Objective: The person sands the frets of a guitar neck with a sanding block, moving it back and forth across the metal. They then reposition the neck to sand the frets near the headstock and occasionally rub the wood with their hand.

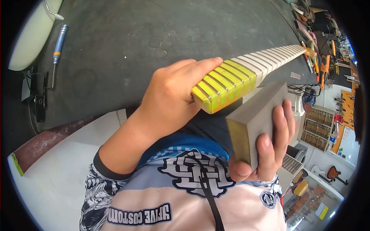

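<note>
A guitar neck (266,63) extends from the centre toward the upper right, its frets showing. Yellow-green tape covers the fretboard between the frets at the near end; farther along, the strips look whitish. My left hand (173,84) is wrapped around that near end, fingers along its far edge. In my right hand (275,144) is a grey-faced sanding block (262,119) with a yellowish end, tilted up and gripped between thumb and fingers. The block is just below the neck's taped end, apparently apart from it.
A dark work mat (115,50) lies beneath the neck. To the left are a blue-handled screwdriver (59,44) and a dark red strip (50,144). Tools and cables crowd the right side, beyond which stand a drawer rack (317,127) and a hanging guitar (336,174).
</note>
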The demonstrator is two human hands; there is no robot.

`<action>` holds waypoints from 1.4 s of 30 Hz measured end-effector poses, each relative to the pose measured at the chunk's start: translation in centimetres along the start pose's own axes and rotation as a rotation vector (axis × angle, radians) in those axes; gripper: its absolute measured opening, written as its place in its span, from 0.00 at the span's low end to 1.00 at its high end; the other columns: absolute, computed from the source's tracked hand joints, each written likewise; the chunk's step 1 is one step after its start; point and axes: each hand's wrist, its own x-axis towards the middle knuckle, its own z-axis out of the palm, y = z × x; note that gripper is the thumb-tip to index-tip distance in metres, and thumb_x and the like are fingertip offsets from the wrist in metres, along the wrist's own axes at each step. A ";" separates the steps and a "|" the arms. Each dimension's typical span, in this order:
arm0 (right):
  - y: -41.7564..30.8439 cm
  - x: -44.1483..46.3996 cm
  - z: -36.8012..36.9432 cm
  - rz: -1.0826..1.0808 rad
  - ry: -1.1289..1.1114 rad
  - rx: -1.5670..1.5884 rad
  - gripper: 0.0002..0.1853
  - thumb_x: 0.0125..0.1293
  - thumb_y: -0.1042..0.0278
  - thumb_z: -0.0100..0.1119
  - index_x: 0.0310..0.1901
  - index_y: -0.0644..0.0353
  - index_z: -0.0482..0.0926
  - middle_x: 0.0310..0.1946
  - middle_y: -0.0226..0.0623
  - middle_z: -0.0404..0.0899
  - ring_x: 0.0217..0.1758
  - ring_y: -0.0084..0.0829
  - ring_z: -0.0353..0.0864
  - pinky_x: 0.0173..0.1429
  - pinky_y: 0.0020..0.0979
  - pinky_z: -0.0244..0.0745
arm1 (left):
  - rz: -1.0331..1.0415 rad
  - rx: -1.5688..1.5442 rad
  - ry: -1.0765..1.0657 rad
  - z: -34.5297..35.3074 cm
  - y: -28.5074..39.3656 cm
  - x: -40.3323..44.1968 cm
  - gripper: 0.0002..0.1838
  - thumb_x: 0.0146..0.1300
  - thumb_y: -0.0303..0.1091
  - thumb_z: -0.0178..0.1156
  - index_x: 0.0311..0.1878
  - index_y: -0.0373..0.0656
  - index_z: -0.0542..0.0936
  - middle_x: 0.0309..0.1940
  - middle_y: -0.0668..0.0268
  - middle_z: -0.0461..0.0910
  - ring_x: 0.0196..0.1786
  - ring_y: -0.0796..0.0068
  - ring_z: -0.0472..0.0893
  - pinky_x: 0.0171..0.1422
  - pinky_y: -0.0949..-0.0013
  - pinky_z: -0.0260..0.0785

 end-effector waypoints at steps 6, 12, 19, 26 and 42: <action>0.1 -1.4 1.5 0.054 0.166 0.089 0.30 0.77 0.30 0.45 0.61 0.42 0.81 0.60 0.61 0.79 0.64 0.68 0.77 0.67 0.63 0.73 | -0.018 0.009 -0.017 -0.1 0.2 0.0 0.29 0.49 0.24 0.77 0.58 0.38 0.85 0.39 0.55 0.89 0.39 0.61 0.88 0.43 0.66 0.79; 0.4 -1.6 1.0 0.052 0.076 0.098 0.28 0.76 0.30 0.49 0.60 0.43 0.82 0.61 0.59 0.79 0.65 0.70 0.75 0.64 0.62 0.74 | -0.017 0.009 -0.016 -0.2 0.3 0.0 0.29 0.49 0.23 0.76 0.58 0.38 0.85 0.39 0.55 0.89 0.38 0.61 0.88 0.42 0.66 0.79; 0.2 -1.2 1.8 0.044 0.122 0.128 0.27 0.74 0.30 0.50 0.58 0.39 0.84 0.60 0.55 0.81 0.66 0.67 0.76 0.61 0.60 0.75 | -0.003 0.020 -0.014 -0.1 0.1 -0.2 0.29 0.49 0.23 0.75 0.58 0.38 0.85 0.39 0.55 0.88 0.37 0.61 0.87 0.41 0.66 0.79; 0.2 -1.5 2.6 0.030 0.175 0.152 0.27 0.74 0.27 0.48 0.59 0.34 0.84 0.60 0.50 0.82 0.67 0.65 0.76 0.64 0.59 0.72 | 0.012 0.018 -0.012 0.0 0.1 -0.1 0.29 0.48 0.24 0.75 0.59 0.37 0.85 0.38 0.56 0.88 0.34 0.63 0.86 0.39 0.67 0.78; 0.6 -1.5 4.2 -0.019 0.234 0.115 0.32 0.71 0.23 0.47 0.67 0.31 0.78 0.65 0.54 0.77 0.68 0.57 0.77 0.72 0.62 0.72 | -0.009 0.020 -0.033 -0.1 0.1 -0.2 0.31 0.48 0.26 0.75 0.60 0.36 0.84 0.35 0.58 0.87 0.32 0.65 0.84 0.37 0.68 0.76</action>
